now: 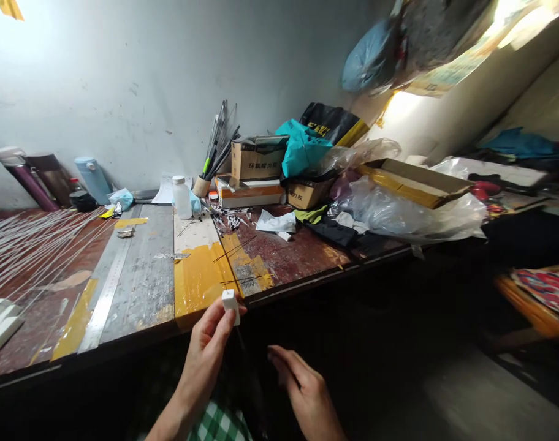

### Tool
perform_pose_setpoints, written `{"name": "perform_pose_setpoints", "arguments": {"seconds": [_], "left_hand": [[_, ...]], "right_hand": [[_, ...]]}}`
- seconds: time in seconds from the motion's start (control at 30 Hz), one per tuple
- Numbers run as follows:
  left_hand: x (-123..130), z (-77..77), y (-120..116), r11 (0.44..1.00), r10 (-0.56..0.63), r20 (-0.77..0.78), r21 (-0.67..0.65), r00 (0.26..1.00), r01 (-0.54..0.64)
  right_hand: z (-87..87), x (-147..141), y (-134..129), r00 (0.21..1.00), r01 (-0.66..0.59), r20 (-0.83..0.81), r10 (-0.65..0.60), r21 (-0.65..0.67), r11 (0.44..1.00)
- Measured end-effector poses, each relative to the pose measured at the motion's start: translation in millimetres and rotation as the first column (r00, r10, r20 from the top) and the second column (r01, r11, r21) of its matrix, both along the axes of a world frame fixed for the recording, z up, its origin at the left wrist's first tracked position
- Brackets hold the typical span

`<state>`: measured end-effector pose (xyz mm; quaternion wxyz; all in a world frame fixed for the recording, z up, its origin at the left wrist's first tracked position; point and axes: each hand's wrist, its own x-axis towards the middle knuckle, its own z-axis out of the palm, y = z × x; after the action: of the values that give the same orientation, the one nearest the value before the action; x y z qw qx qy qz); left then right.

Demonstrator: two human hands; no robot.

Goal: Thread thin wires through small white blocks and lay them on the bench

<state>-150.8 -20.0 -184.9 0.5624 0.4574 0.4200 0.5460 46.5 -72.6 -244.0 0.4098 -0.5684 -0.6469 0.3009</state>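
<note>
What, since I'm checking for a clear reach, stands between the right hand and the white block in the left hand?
Nothing solid is visible between the right hand and the white block. The left hand covers part of the block, and a faint dark line beneath it is too dim to identify.

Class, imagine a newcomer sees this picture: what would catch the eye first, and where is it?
Probably the small white block, gripped in the left hand just in front of the workbench edge. Next, the bright turquoise bag by the cardboard boxes near the wall, and the spread of thin pale rods across the bench's left side.
</note>
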Motion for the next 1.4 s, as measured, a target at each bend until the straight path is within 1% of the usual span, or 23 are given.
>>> {"name": "perform_pose_setpoints", "arguments": {"seconds": [0.03, 0.07, 0.13, 0.2, 0.27, 0.33, 0.37, 0.43, 0.53, 0.6, 0.67, 0.73, 0.77, 0.83, 0.87, 0.9, 0.97, 1.07, 1.13, 1.23, 1.3, 1.33, 1.4], "left_hand": [[-5, 12.0, 1, 0.997, -0.047, -0.066, 0.057, 0.997, 0.051], [-11, 23.3, 2, 0.986, -0.119, -0.141, 0.097, 0.983, 0.134], [-21, 40.5, 1, 0.943, -0.274, -0.259, 0.119, 0.926, 0.312], [-30, 48.2, -1, 0.897, -0.39, -0.31, 0.084, 0.867, 0.434], [-35, 48.4, -3, 0.875, -0.446, -0.323, 0.04, 0.834, 0.483], [-38, 46.8, -5, 0.869, -0.46, -0.326, 0.026, 0.826, 0.495], [-38, 47.0, -6, 0.869, -0.459, -0.324, 0.031, 0.828, 0.494], [-39, 50.9, -4, 0.874, -0.443, -0.316, 0.059, 0.839, 0.483], [-38, 64.8, 2, 0.89, -0.394, -0.315, 0.104, 0.863, 0.444], [-39, 76.7, 8, 0.896, -0.373, -0.306, 0.125, 0.876, 0.426], [-40, 88.7, 12, 0.9, -0.365, -0.293, 0.132, 0.884, 0.416], [-42, 98.4, 13, 0.897, -0.355, -0.321, 0.147, 0.878, 0.416], [-44, 101.6, 12, 0.896, -0.339, -0.353, 0.162, 0.872, 0.414], [-48, 103.0, 8, 0.893, -0.296, -0.423, 0.196, 0.857, 0.405], [-50, 100.7, 5, 0.898, -0.266, -0.448, 0.206, 0.853, 0.388], [-52, 96.6, 2, 0.906, -0.234, -0.469, 0.212, 0.851, 0.365], [-55, 84.0, -5, 0.921, -0.172, -0.503, 0.223, 0.847, 0.32], [-61, 61.4, -12, 0.939, -0.097, -0.51, 0.238, 0.855, 0.248], [-67, 49.2, -16, 0.951, -0.091, -0.498, 0.213, 0.862, 0.224], [-82, 37.3, -22, 0.966, -0.108, -0.506, 0.152, 0.856, 0.211], [-93, 31.7, -27, 0.972, -0.097, -0.518, 0.135, 0.85, 0.193], [-97, 28.9, -29, 0.974, -0.081, -0.527, 0.136, 0.846, 0.179], [-105, 22.4, -34, 0.978, -0.038, -0.549, 0.152, 0.835, 0.145]], "right_hand": [[15.9, 1, 6, 0.999, 0.021, -0.034, -0.02, 0.03, 0.999], [32.8, 2, 12, 0.996, 0.046, -0.074, -0.042, 0.053, 0.998], [66.0, 0, 22, 0.979, 0.074, -0.194, -0.058, 0.077, 0.994], [92.0, -5, 31, 0.938, 0.003, -0.346, 0.024, 0.077, 0.997], [108.2, -14, 39, 0.86, -0.122, -0.489, 0.146, 0.08, 0.989], [117.5, -24, 47, 0.779, -0.221, -0.582, 0.233, 0.093, 0.971], [121.5, -29, 50, 0.749, -0.247, -0.61, 0.26, 0.107, 0.963], [131.9, -38, 57, 0.715, -0.255, -0.636, 0.29, 0.149, 0.955], [157.4, -45, 67, 0.692, -0.26, -0.635, 0.344, 0.226, 0.939], [178.1, -45, 73, 0.694, -0.312, -0.598, 0.402, 0.254, 0.916], [196.8, -44, 78, 0.714, -0.331, -0.552, 0.432, 0.278, 0.902], [209.9, -43, 80, 0.757, -0.282, -0.518, 0.398, 0.29, 0.914], [213.3, -42, 81, 0.78, -0.24, -0.511, 0.362, 0.29, 0.927], [212.6, -42, 80, 0.813, -0.166, -0.507, 0.286, 0.27, 0.949], [208.2, -43, 79, 0.824, -0.133, -0.507, 0.253, 0.262, 0.956], [201.4, -44, 79, 0.829, -0.107, -0.511, 0.228, 0.254, 0.961], [182.5, -50, 78, 0.833, -0.095, -0.515, 0.201, 0.226, 0.97], [151.9, -64, 77, 0.834, -0.131, -0.516, 0.194, 0.157, 0.979], [138.2, -73, 78, 0.821, -0.177, -0.528, 0.218, 0.127, 0.976], [130.2, -83, 83, 0.758, -0.334, -0.572, 0.314, 0.073, 0.94], [129.1, -89, 86, 0.727, -0.406, -0.6, 0.333, 0.015, 0.914], [128.4, -93, 88, 0.728, -0.404, -0.61, 0.314, -0.012, 0.915], [125.3, -104, 92, 0.747, -0.354, -0.616, 0.251, -0.048, 0.934]]}}
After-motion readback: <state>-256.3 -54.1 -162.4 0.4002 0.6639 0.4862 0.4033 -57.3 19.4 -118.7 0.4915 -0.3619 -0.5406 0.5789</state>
